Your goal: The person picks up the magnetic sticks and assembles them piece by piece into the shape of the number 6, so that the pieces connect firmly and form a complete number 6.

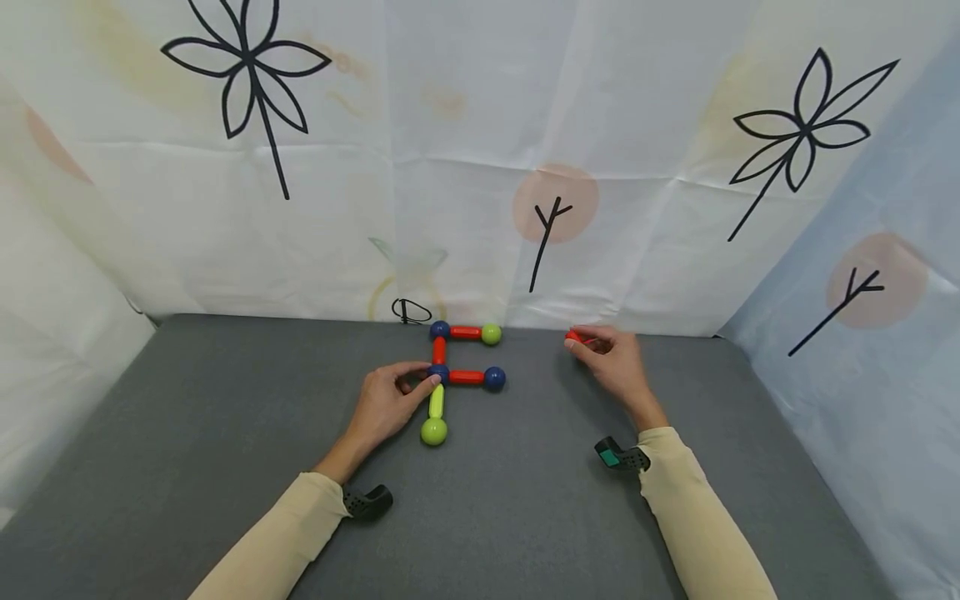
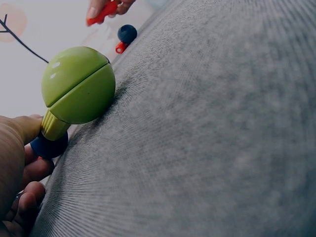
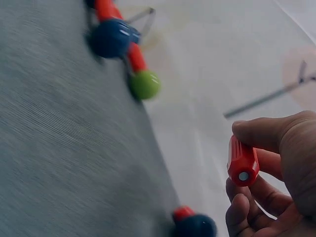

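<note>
A flat F-shape of magnetic rods and balls lies on the table. My left hand (image 1: pixel 384 407) holds its middle blue ball (image 1: pixel 438 372) between thumb and fingers. Below that ball, a lime rod (image 1: pixel 437 402) ends in a green ball (image 1: pixel 433 432). Two red arms point right: the upper rod (image 1: pixel 466 332) ends in a green ball (image 1: pixel 491 334), the lower rod (image 1: pixel 467 377) in a blue ball (image 1: pixel 494 378). A corner blue ball (image 1: pixel 440 331) tops the shape. To its right, my right hand (image 1: pixel 619 367) pinches a loose red rod (image 3: pixel 243 163), its metal end showing.
Near the right hand, another blue ball (image 3: pixel 196 226) with a red rod (image 3: pixel 183 212) lies on the table; the head view does not show it. The grey tabletop (image 1: pixel 510 517) meets a patterned cloth wall (image 1: pixel 465 233) just behind the F-shape.
</note>
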Action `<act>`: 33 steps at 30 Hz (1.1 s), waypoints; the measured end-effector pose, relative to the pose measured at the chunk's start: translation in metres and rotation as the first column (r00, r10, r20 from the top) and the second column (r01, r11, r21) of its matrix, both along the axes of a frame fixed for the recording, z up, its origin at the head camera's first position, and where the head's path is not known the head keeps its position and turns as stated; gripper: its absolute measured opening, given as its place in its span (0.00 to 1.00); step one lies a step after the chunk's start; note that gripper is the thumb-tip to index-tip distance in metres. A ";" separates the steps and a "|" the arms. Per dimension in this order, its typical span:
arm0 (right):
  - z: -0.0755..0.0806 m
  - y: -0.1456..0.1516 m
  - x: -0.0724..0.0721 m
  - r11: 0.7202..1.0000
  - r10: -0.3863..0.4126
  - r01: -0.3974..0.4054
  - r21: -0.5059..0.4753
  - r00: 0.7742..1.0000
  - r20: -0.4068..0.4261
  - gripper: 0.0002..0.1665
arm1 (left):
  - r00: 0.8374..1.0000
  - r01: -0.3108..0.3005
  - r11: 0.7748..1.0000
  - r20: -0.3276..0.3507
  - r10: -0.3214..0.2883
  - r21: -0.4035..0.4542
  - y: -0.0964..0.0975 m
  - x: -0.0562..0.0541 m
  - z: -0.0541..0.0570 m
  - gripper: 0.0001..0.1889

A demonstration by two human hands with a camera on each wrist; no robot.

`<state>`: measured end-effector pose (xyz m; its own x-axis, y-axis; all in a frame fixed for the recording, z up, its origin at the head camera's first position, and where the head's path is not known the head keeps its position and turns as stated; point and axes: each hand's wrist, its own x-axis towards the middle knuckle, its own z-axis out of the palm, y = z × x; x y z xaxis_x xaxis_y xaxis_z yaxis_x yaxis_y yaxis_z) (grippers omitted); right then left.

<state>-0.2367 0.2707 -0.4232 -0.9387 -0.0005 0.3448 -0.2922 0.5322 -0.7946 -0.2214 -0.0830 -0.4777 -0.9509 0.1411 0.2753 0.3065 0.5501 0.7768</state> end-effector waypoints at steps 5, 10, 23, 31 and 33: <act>-0.010 -0.020 0.004 0.995 0.062 -0.064 0.076 0.998 0.021 0.16 | 1.000 0.004 1.000 0.002 -0.004 0.009 0.001 0.001 0.000 0.17; -0.020 -0.039 0.014 0.986 0.134 -0.142 0.086 0.986 0.096 0.15 | 1.000 0.003 1.000 0.001 -0.003 0.015 0.001 0.001 0.000 0.17; -0.029 -0.067 0.035 0.969 0.223 -0.240 0.064 0.954 0.200 0.13 | 1.000 0.004 1.000 0.002 -0.004 0.017 0.000 -0.001 0.000 0.17; -0.028 -0.078 0.037 0.979 0.177 -0.194 0.060 0.961 0.211 0.12 | 1.000 0.008 1.000 -0.001 -0.008 0.010 -0.001 -0.001 0.000 0.17; -0.028 -0.080 0.037 0.982 0.161 -0.178 0.061 0.964 0.214 0.12 | 1.000 0.008 1.000 -0.003 -0.008 0.008 -0.001 -0.001 0.000 0.17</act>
<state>-0.1996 0.1911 -0.4510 -0.9733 -0.1851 0.1355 -0.2171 0.5529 -0.8045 -0.2221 -0.0837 -0.4775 -0.9490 0.1464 0.2793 0.3132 0.5418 0.7800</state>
